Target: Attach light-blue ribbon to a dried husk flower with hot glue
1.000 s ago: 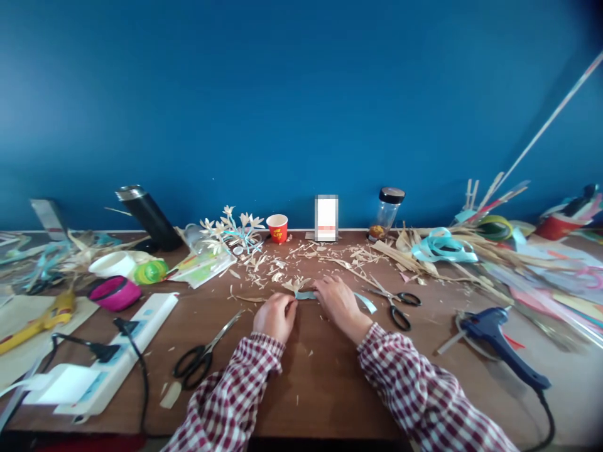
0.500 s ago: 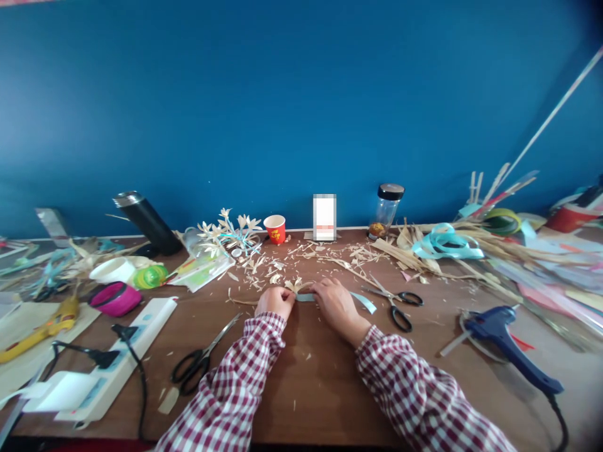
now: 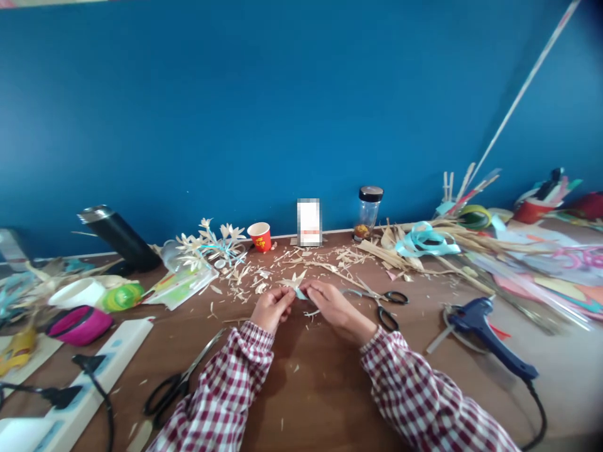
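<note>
My left hand [image 3: 272, 308] and my right hand [image 3: 332, 304] meet over the middle of the brown table [image 3: 311, 376], fingers pinched together. Between them they hold a small pale straw flower [image 3: 294, 280] with a bit of light blue ribbon [image 3: 300, 293] at its base. The flower's petals stick up just above my fingertips. Both sleeves are red and white check. Straw scraps [image 3: 282, 263] lie scattered just beyond my hands.
Black scissors [image 3: 382, 303] lie right of my right hand, another pair [image 3: 176, 384] near left. A blue glue gun [image 3: 485, 326] rests at right. A red cup [image 3: 260, 236], jar [image 3: 367, 213], straw flower bunch [image 3: 210, 243], black flask [image 3: 117, 236], power strip [image 3: 89, 383].
My hands lifted the flower and ribbon slightly off the table and drew closer together; the long ribbon tail at right is gone from view. The camera has swung right and tilted.
</note>
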The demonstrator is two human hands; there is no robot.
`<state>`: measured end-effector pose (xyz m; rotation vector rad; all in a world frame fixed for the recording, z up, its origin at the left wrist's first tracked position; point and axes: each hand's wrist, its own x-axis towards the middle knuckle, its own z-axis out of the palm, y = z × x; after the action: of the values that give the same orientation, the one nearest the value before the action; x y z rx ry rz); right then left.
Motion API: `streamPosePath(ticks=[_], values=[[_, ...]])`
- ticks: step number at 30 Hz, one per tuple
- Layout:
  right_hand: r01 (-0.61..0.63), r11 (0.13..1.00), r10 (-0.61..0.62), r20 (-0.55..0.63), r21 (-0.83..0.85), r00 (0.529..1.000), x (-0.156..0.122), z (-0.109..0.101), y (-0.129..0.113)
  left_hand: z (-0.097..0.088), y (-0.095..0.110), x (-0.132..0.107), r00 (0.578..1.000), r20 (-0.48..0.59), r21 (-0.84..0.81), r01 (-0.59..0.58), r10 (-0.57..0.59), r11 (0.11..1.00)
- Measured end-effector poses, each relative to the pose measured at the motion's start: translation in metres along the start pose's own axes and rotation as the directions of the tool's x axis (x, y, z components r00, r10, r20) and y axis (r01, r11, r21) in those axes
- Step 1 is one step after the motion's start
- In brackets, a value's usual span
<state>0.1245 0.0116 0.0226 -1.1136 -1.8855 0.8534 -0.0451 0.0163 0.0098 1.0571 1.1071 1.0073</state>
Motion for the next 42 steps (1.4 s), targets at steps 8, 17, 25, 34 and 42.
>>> streamPosePath(ticks=[8,17,25,34,42], values=[[-0.155,0.974,0.128,0.159,0.164,0.979,0.0,-0.001,0.003,-0.003,-0.019,0.0,1.0,0.01,0.043,-0.025,0.025,0.999],[-0.199,0.966,0.177,0.143,0.165,0.974,-0.002,0.004,-0.004,0.003,-0.013,-0.007,0.995,-0.093,0.148,-0.025,0.039,0.989],[-0.262,0.938,0.228,0.169,0.225,0.959,-0.001,0.004,0.0,0.005,-0.016,-0.008,0.991,-0.13,0.183,-0.02,0.044,0.983],[-0.222,0.955,0.195,0.147,0.195,0.97,-0.001,0.005,0.003,0.001,-0.017,-0.008,0.989,-0.123,0.328,-0.043,0.087,0.944],[-0.224,0.965,0.207,0.131,0.134,0.969,-0.001,0.005,0.001,0.004,-0.021,-0.01,0.971,-0.177,0.368,-0.088,0.162,0.926]])
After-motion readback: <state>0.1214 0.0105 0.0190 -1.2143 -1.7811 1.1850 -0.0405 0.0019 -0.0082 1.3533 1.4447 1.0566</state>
